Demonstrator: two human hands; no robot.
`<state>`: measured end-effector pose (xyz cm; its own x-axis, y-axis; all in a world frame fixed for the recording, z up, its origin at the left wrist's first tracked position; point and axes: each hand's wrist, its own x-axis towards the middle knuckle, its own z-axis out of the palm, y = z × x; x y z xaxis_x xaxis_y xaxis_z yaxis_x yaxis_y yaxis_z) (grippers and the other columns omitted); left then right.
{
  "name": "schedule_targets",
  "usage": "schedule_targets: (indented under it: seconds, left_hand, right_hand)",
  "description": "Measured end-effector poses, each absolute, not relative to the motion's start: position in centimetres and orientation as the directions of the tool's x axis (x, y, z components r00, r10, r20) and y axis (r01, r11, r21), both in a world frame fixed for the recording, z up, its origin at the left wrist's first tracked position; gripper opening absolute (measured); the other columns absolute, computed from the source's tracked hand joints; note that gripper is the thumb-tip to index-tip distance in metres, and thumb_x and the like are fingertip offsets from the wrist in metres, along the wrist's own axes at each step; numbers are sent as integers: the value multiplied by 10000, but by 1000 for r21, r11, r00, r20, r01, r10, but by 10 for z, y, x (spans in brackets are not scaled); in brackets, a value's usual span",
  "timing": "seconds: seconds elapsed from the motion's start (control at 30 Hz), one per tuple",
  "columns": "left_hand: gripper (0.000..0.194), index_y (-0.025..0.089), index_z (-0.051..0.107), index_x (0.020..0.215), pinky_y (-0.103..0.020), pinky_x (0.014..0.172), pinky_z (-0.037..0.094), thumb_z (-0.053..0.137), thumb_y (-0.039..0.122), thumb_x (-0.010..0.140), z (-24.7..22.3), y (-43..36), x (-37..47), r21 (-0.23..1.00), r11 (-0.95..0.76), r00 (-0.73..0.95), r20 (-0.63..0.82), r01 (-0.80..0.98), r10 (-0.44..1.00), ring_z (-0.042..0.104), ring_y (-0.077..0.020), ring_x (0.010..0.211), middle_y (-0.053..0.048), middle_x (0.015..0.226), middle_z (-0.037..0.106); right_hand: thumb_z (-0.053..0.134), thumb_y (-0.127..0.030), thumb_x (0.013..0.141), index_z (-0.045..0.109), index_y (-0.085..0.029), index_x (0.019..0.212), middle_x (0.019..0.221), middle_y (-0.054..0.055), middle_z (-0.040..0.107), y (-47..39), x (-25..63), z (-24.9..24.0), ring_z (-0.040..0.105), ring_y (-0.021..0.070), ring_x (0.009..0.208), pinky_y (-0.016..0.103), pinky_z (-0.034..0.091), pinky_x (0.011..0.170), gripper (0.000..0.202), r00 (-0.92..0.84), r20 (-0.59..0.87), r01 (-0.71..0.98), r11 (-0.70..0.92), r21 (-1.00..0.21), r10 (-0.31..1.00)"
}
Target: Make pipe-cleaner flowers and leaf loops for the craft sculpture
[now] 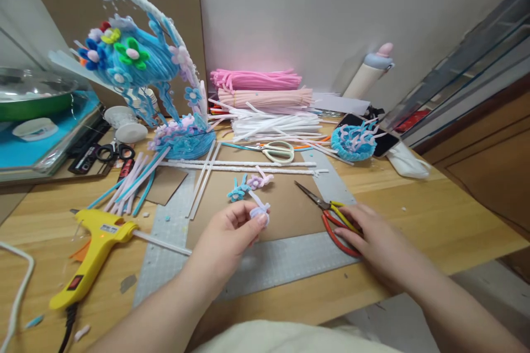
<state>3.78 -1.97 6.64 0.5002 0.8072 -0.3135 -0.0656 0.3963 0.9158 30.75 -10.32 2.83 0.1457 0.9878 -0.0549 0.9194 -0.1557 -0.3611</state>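
Between its thumb and fingers, my left hand (234,234) pinches a small lilac pipe-cleaner flower (260,213), its stem sticking up. Just beyond it on the brown board lie a blue pipe-cleaner flower (237,192) and a light purple one (257,180). On the right, my right hand (368,234) grips the handles of long-nosed pliers (327,204), one yellow and one red. The jaws point away to the left, slightly parted, above the board (285,215) and the grey cutting mat (285,256).
A yellow glue gun (97,242) lies at left beside loose pipe cleaners (132,182). Behind stand a tall blue pipe-cleaner jellyfish (141,60), pipe-cleaner bundles (269,99) and cream-handled scissors (279,151). A blue woven piece (354,140) sits at back right.
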Motion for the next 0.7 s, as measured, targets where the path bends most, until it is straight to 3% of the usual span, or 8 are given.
schedule_targets:
  seconds: [0.07, 0.13, 0.23, 0.33, 0.43, 0.53, 0.7]
  left_hand:
    - [228, 145, 582, 736, -209, 539, 295, 697, 341, 718, 67, -19, 37, 926, 373, 514, -292, -59, 806, 390, -64, 537, 48, 622, 514]
    - [230, 143, 601, 768, -211, 543, 304, 675, 359, 740, 67, -20, 36, 932, 361, 530, -285, -43, 799, 402, -69, 553, 38, 636, 530]
    - [233, 142, 618, 804, -211, 550, 317, 641, 372, 774, 68, -23, 35, 933, 357, 560, -271, -47, 783, 416, -77, 581, 21, 667, 549]
    - [239, 135, 610, 761, -205, 539, 324, 664, 367, 757, 70, -27, 34, 912, 396, 621, -250, -105, 743, 427, -72, 574, 10, 677, 563]
    - [264, 134, 590, 722, -198, 516, 318, 683, 380, 739, 71, -29, 34, 878, 455, 675, -248, -145, 695, 423, -62, 534, 16, 637, 553]
    - [285, 140, 564, 705, -194, 503, 316, 699, 391, 724, 70, -30, 33, 849, 502, 717, -246, -165, 652, 421, -58, 516, 19, 623, 545]
    - [285, 147, 547, 704, -187, 503, 322, 698, 387, 728, 69, -32, 32, 840, 511, 766, -204, -183, 610, 412, -55, 514, 18, 628, 547]
  right_hand:
    - [559, -321, 757, 615, -184, 870, 806, 76, 635, -101, 306, 32, 592, 232, 733, 334, 454, 646, 187, 178, -117, 903, -210, -375, 977]
    - [594, -315, 712, 586, -188, 799, 734, 45, 616, -101, 302, 36, 570, 193, 654, 298, 439, 594, 154, 192, -159, 822, -247, -513, 968]
    - [608, -303, 714, 516, -197, 861, 784, 30, 595, -106, 287, 41, 562, 148, 653, 255, 453, 586, 204, 172, -216, 457, -272, -847, 961]
    - [647, -243, 683, 486, -217, 895, 796, 11, 538, -113, 263, 43, 537, 127, 656, 217, 445, 542, 268, 102, -220, 218, -237, -947, 970]
    - [631, -168, 668, 478, -249, 1000, 938, 33, 510, -115, 243, 43, 532, 163, 815, 214, 454, 563, 375, 30, -149, 233, -152, -960, 988]
    - [665, -150, 648, 403, -281, 1115, 1061, 39, 465, -110, 231, 47, 479, 201, 979, 258, 470, 695, 551, -5, -81, 385, -73, -920, 997]
    - [820, -245, 522, 322, -272, 1127, 1051, 24, 405, -102, 227, 56, 460, 188, 910, 294, 444, 778, 783, -102, 74, 616, 121, -778, 992]
